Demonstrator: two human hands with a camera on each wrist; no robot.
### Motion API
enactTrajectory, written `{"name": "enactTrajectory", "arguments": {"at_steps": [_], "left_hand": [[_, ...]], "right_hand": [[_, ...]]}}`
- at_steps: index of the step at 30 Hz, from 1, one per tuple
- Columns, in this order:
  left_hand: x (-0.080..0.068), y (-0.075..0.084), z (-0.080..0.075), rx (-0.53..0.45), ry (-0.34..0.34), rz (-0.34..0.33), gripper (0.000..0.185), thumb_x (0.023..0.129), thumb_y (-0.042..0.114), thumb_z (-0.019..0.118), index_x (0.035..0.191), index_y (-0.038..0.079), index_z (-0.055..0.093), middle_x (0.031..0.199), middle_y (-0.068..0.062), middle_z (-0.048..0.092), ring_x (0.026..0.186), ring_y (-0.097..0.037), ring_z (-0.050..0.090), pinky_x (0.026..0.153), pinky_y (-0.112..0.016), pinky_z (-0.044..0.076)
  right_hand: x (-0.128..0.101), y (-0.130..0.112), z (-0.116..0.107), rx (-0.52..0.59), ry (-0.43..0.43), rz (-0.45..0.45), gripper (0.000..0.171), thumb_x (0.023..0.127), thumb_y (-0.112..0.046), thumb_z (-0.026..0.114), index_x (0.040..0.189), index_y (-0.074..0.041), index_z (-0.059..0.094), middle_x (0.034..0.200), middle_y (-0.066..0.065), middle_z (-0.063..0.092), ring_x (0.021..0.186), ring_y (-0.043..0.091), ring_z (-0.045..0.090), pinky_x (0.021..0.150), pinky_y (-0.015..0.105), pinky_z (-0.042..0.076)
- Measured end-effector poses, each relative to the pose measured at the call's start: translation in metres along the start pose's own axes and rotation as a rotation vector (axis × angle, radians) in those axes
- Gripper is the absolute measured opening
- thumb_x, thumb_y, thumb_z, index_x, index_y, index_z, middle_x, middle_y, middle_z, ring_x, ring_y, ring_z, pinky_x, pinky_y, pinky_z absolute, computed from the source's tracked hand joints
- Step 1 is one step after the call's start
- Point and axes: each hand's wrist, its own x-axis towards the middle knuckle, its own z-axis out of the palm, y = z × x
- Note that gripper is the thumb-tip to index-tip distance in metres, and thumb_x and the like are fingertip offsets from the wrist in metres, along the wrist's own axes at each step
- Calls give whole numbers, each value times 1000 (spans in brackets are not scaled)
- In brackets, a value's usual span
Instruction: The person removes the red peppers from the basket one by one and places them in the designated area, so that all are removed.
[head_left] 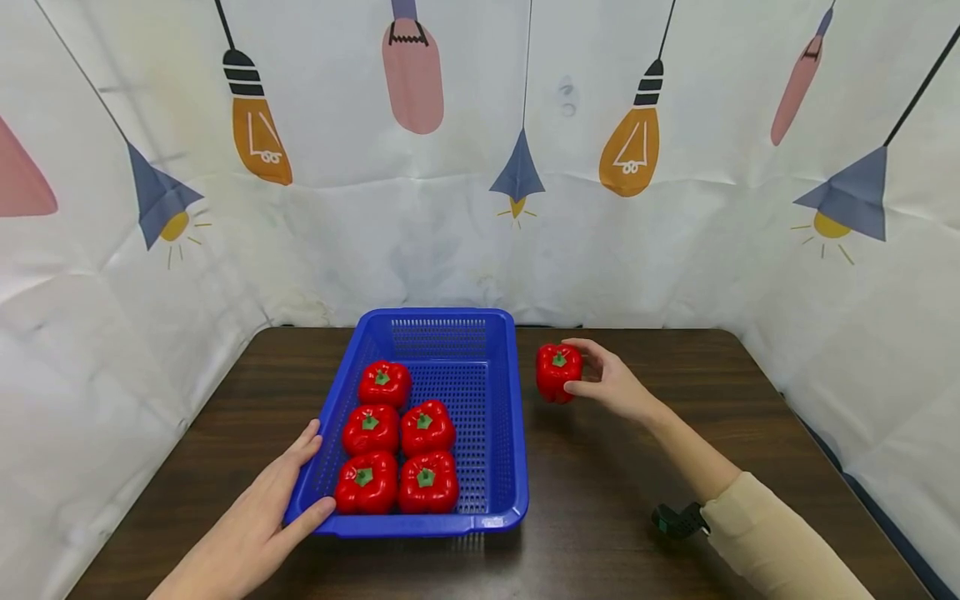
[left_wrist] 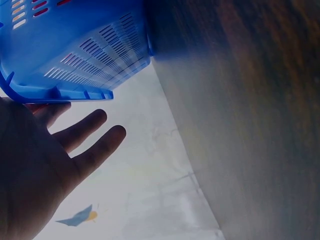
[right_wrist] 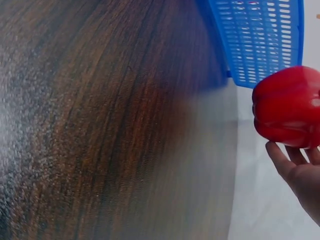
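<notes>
My right hand (head_left: 611,385) holds a red bell pepper (head_left: 557,372) between thumb and fingers, just right of the blue plastic basket (head_left: 521,450). In the right wrist view the bell pepper (right_wrist: 285,107) is raised above the table, with fingertips against its side. My left hand (head_left: 262,508) rests at the basket's near left corner, its thumb over the rim. The left wrist view shows the other fingers (left_wrist: 90,132) extended along the outside of the basket (left_wrist: 65,50). Several red bell peppers (head_left: 426,482) with green stems sit in the basket's left and middle part.
The basket stands on a dark wood-grain table (head_left: 600,508). A black wrist device (head_left: 678,521) shows at the right sleeve (head_left: 772,533). Behind the table hangs a white cloth (head_left: 465,242) printed with lamps and bulbs.
</notes>
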Motion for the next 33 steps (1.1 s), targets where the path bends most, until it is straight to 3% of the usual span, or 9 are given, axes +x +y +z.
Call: {"name": "enactTrajectory", "arguments": {"at_steps": [8,19,33], "left_hand": [[0,1,0,-1,-8,-9,80,97,36,72,160,7,32,168,-6,24,145,-38,36,106,-1,9],[0,1,-1,-2,-7,-7,79,97,35,72,160,8,33,168,-6,25,146,-36,35,107,-1,9],[1,0,-2,9,1,5,78,96,35,73,158,6,36,167,-7,27,145,-35,37,107,-2,9]], "right_hand": [[3,6,5,-52,-26,60,63,92,-4,72,149,-4,45,147,19,51,136,38,47,104,48,50],[8,15,6,-84,-39,119,64,93,-6,70,151,-5,43,145,18,51,135,38,47,105,52,47],[7,23,1,-65,-78,100,67,93,-3,72,152,-5,41,153,18,45,144,39,38,112,56,39]]}}
